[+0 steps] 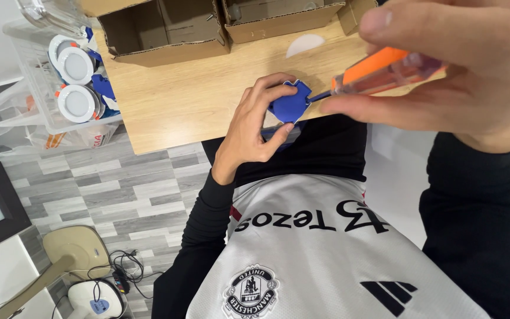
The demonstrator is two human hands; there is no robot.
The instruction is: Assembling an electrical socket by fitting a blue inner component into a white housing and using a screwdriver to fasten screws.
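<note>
Both hands are busy: left hand pinches a small blue plastic piece at the table edge; right hand grips an orange screwdriver, its tip touching the piece.

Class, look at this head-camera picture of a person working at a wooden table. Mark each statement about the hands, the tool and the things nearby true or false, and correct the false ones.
1. The left hand holds a small blue part at the table's edge. True.
2. The right hand holds a hammer. False: it grips a screwdriver with an orange and clear handle.
3. The screwdriver's tip meets the blue part. True.
4. The cardboard boxes stand on the floor. False: they stand on the table.
5. Round white lamps lie in a clear bin left of the table. True.
</note>
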